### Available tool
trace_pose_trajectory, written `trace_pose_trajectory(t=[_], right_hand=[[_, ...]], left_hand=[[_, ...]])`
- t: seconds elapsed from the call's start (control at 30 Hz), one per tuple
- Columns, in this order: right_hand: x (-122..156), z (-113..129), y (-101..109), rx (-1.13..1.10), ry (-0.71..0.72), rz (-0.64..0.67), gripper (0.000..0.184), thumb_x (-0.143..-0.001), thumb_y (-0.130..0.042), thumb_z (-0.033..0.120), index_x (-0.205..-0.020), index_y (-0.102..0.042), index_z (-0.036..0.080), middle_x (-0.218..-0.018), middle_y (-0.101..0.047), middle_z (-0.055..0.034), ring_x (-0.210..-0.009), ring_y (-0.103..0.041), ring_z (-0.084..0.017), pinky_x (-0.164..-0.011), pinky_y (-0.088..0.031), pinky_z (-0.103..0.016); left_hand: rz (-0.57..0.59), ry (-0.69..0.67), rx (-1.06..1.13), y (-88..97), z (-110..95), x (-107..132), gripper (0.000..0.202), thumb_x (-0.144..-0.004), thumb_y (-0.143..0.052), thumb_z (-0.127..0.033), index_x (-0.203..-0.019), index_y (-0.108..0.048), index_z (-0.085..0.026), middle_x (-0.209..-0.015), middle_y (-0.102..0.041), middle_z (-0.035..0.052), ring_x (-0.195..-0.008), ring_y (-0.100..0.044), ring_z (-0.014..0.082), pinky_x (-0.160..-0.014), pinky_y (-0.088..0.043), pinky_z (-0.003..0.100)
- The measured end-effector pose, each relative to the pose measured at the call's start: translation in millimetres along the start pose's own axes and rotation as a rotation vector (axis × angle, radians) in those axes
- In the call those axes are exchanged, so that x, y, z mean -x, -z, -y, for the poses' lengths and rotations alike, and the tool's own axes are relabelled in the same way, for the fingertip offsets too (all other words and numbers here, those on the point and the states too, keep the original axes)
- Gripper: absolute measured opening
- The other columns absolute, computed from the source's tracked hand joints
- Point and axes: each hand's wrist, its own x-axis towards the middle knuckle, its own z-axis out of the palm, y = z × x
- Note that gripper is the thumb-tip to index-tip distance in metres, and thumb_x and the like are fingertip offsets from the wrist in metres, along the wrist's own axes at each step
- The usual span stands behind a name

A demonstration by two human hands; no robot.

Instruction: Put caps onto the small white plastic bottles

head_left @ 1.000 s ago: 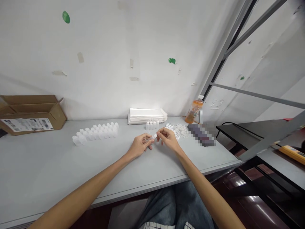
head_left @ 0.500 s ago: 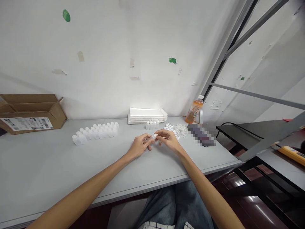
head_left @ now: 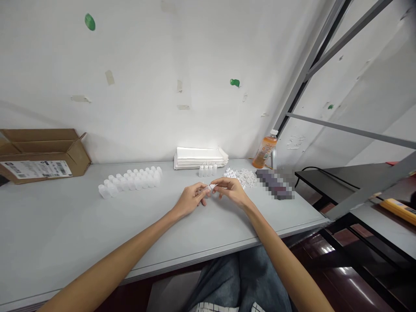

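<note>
My left hand [head_left: 191,197] is closed around a small translucent white bottle [head_left: 207,188], tilted with its top toward the right. On that top, my right hand [head_left: 232,191] pinches a small white cap [head_left: 212,186] between thumb and fingers. The fingers partly cover both pieces. Just beyond my hands, several small capped bottles [head_left: 208,170] stand upright in a row. Beside my right hand lie a heap of white caps [head_left: 230,173] and a heap of small white pieces [head_left: 247,178], too small to name. Rows of similar bottles [head_left: 131,180] stand to the left.
A stack of white flat packets [head_left: 199,157] lies against the wall. An orange drink bottle [head_left: 265,150] stands at the back right, near a blurred-out dark object [head_left: 274,183]. An open cardboard box [head_left: 45,156] sits at the far left. A metal frame [head_left: 300,86] rises at the right.
My right hand has shifted slightly and its fingers have turned a little at the bottle's top. My left hand has stayed in place with the bottle.
</note>
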Motion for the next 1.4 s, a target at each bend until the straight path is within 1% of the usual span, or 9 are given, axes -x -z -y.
trace_pose_trajectory(t=[0.37, 0.5, 0.6, 0.77, 0.87, 0.97, 1.1, 1.27, 1.4], right_hand=[[-1.2, -1.9, -1.2, 0.012, -0.031, 0.009, 0.034, -0.072, -0.073, 0.045, -0.085, -0.071, 0.014, -0.074, -0.067, -0.0053, -0.065, -0.063, -0.015, -0.051, -0.052, -0.026], [-1.1, -2.7, -3.4, 0.022, -0.065, 0.024, 0.038, -0.072, -0.071, 0.052, -0.076, -0.067, 0.014, -0.064, -0.062, -0.002, -0.058, -0.059, -0.014, -0.049, -0.051, -0.026], [-1.2, -5.8, -4.9, 0.099, -0.092, 0.027, 0.044, -0.076, -0.065, 0.058, -0.066, -0.059, 0.016, -0.055, -0.057, 0.0006, -0.048, -0.053, -0.011, -0.044, -0.046, -0.023], [-1.9, -11.8, -6.7, 0.116, -0.188, 0.065, 0.057, -0.082, -0.052, 0.067, -0.054, -0.046, 0.018, -0.045, -0.046, 0.0032, -0.039, -0.047, -0.009, -0.037, -0.032, -0.021], [-1.9, -13.5, -8.2, 0.163, -0.181, 0.079, 0.063, -0.086, -0.044, 0.066, -0.046, -0.041, 0.019, -0.039, -0.041, 0.0029, -0.035, -0.038, -0.006, -0.037, -0.03, -0.021], [-1.5, -12.3, -10.7, 0.171, -0.14, 0.039, 0.054, -0.087, -0.047, 0.063, -0.056, -0.047, 0.019, -0.041, -0.045, 0.0041, -0.035, -0.039, -0.007, -0.036, -0.029, -0.021], [-0.1, -4.3, -13.7, 0.032, -0.109, -0.019, 0.039, -0.082, -0.056, 0.059, -0.079, -0.051, 0.021, -0.052, -0.052, 0.006, -0.038, -0.047, -0.01, -0.034, -0.032, -0.021], [1.5, 3.1, -13.6, -0.102, -0.107, 0.04, 0.037, -0.072, -0.071, 0.048, -0.089, -0.058, 0.018, -0.068, -0.063, -0.0001, -0.06, -0.065, -0.017, -0.045, -0.048, -0.025], [1.2, 0.5, -13.3, -0.107, -0.121, 0.069, 0.039, -0.07, -0.074, 0.047, -0.09, -0.059, 0.017, -0.068, -0.063, -0.0013, -0.06, -0.066, -0.019, -0.047, -0.05, -0.027]], left_hand=[[-0.014, -0.029, -0.111, 0.3, -6.3, 3.6, 0.034, -0.087, -0.052, -0.049, -0.099, -0.062, -0.019, -0.085, -0.07, 0.0046, -0.06, -0.065, 0.0142, -0.056, -0.045, 0.024], [-0.033, -0.041, -0.185, 0.1, -4.5, 4.5, 0.031, -0.087, -0.054, -0.045, -0.1, -0.063, -0.019, -0.063, -0.066, -0.0002, -0.058, -0.063, 0.0154, -0.06, -0.045, 0.025], [-0.038, -0.06, -0.235, -1.1, -2.7, 5.1, 0.031, -0.087, -0.053, -0.045, -0.102, -0.064, -0.02, -0.057, -0.063, -0.0021, -0.057, -0.062, 0.0159, -0.062, -0.045, 0.026], [-0.055, -0.11, -0.346, -4.0, -1.6, 6.4, 0.032, -0.088, -0.052, -0.045, -0.106, -0.064, -0.021, -0.061, -0.065, -0.0025, -0.054, -0.061, 0.0152, -0.063, -0.045, 0.026], [-0.05, -0.113, -0.383, -4.4, -2.1, 6.8, 0.031, -0.089, -0.051, -0.045, -0.106, -0.064, -0.022, -0.06, -0.065, -0.0031, -0.055, -0.061, 0.0157, -0.064, -0.044, 0.027], [-0.039, -0.121, -0.398, -4.1, -3.6, 6.9, 0.03, -0.089, -0.05, -0.044, -0.106, -0.064, -0.022, -0.059, -0.063, -0.0037, -0.055, -0.061, 0.016, -0.064, -0.044, 0.027], [-0.089, -0.095, -0.473, -4.0, -7.5, 7.3, 0.031, -0.09, -0.049, -0.044, -0.108, -0.064, -0.024, -0.06, -0.064, -0.003, -0.058, -0.061, 0.0174, -0.064, -0.043, 0.027], [-0.163, -0.062, -0.556, -2.4, -9.8, 8.0, 0.026, -0.09, -0.049, -0.04, -0.105, -0.064, -0.025, -0.066, -0.067, -0.0016, -0.061, -0.061, 0.0186, -0.064, -0.041, 0.028], [-0.182, -0.093, -0.588, -0.9, -6.1, 8.3, 0.024, -0.089, -0.05, -0.039, -0.102, -0.065, -0.026, -0.082, -0.071, -0.0001, -0.065, -0.061, 0.0185, -0.064, -0.04, 0.027]])
